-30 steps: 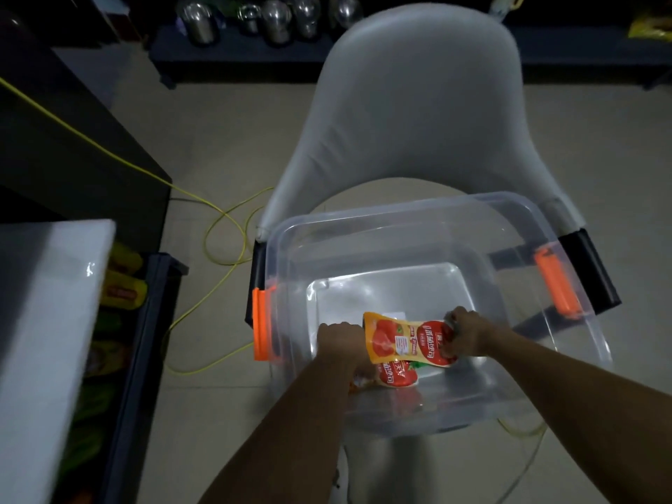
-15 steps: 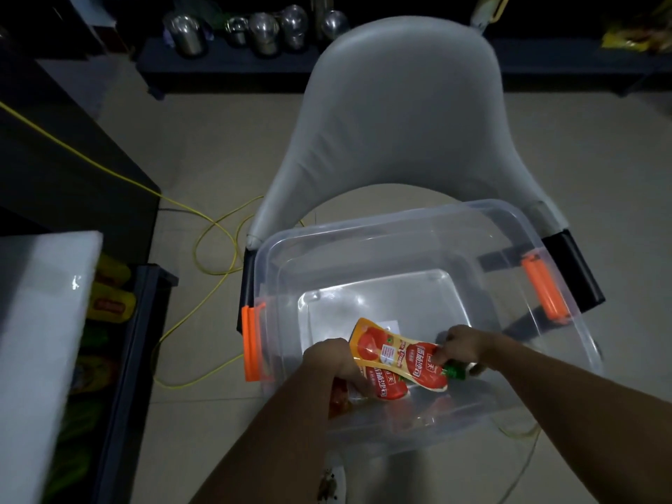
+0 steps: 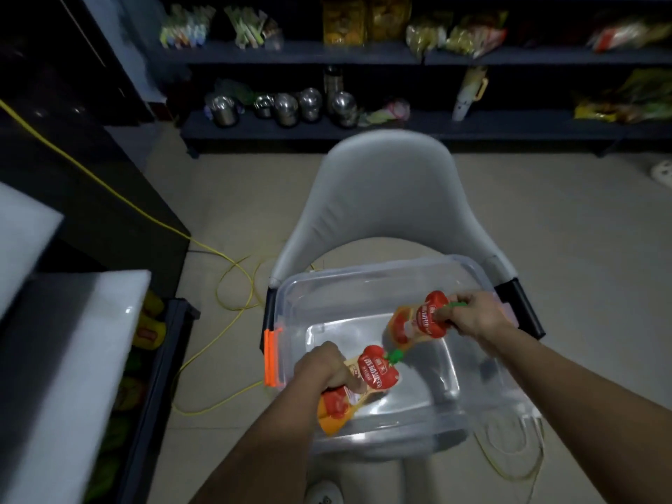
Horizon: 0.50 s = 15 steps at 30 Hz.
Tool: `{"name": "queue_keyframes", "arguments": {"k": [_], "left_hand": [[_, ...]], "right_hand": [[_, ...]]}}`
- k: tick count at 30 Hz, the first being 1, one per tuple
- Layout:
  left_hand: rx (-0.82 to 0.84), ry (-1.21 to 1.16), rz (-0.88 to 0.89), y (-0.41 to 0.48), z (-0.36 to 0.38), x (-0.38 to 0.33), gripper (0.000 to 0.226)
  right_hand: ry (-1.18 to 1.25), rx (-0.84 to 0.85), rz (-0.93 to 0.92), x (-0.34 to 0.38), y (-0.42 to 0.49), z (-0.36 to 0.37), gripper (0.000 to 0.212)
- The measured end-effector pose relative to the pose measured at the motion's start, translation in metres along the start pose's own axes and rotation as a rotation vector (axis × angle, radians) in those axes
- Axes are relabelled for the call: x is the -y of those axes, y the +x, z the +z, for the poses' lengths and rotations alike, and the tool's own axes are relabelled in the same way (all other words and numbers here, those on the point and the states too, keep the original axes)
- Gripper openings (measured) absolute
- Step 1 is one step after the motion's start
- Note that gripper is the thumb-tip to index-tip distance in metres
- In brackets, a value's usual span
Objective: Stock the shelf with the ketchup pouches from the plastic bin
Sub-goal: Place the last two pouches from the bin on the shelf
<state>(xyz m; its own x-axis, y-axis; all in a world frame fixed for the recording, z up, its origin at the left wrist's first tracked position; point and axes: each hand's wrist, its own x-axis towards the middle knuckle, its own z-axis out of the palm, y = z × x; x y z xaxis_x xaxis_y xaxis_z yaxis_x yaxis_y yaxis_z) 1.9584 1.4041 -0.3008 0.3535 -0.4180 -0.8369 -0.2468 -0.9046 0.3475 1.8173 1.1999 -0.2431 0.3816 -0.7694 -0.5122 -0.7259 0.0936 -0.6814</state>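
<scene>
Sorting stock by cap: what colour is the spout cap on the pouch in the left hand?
Green cap, shown best in the head view.

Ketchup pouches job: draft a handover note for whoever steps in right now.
Left hand grips one ketchup pouch over the near left corner of the plastic bin.
Right hand grips a second pouch by its green-capped end, over the far right side.
The bin sits on the grey chair; no other pouch shows inside.
Done: bin looks emptied.
Left: shelve both pouches.
</scene>
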Motion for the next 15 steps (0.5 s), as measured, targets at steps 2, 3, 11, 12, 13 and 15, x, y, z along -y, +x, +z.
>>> {"name": "queue_keyframes", "arguments": {"k": [2,3,11,12,13,15], "left_hand": [[-0.052,-0.162,0.044,-0.026,-0.013,-0.001,0.078],[-0.071,-0.252,0.058,-0.043,-0.019,-0.001,0.076],[-0.227,-0.813,0.270,-0.200,-0.029,0.010,0.040],[-0.252,-0.865,0.291,-0.219,-0.025,0.016,0.040],[-0.274,-0.921,0.311,-0.238,-0.020,0.023,0.040],[-0.329,-1.070,0.351,-0.277,-0.010,0.039,0.035]], "right_hand": [[0.027,-0.028,-0.068,0.022,-0.023,-0.016,0.022],[0.053,-0.033,-0.097,0.032,-0.036,-0.024,0.020],[0.237,0.055,-0.329,0.095,-0.160,-0.055,0.006],[0.261,0.083,-0.361,0.101,-0.174,-0.057,0.006],[0.282,0.116,-0.392,0.108,-0.189,-0.057,0.005],[0.290,0.178,-0.457,0.124,-0.217,-0.055,0.006]]}}
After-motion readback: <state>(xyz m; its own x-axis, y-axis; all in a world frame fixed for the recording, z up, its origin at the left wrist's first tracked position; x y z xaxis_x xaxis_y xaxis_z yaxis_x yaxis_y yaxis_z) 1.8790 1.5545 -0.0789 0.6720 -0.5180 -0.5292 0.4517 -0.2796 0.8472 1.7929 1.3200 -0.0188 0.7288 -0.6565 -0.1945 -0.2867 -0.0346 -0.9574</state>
